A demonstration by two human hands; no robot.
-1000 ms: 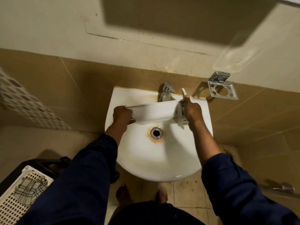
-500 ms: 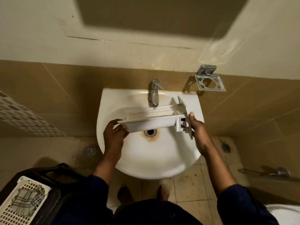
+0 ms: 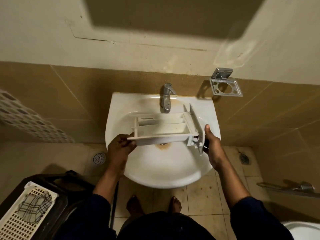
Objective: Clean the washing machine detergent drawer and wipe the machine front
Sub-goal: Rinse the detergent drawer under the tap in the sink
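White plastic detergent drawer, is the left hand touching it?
Touching. The head view shows the left hand gripping the white plastic detergent drawer by its end.

The drawer (image 3: 161,131) is covering most of the drain (image 3: 162,144); only a sliver is showing beneath it. The right hand (image 3: 213,146) is hiding its fingers behind the drawer's front panel, and the left hand (image 3: 119,149) is partly losing its fingertips beneath the other end. At lower left a basket (image 3: 19,220) is running off the frame, its contents too dim to name. In the lower right corner a white rim (image 3: 304,228) is being cropped; what it belongs to cannot be told. A metal rail (image 3: 284,187) is exiting the right edge.
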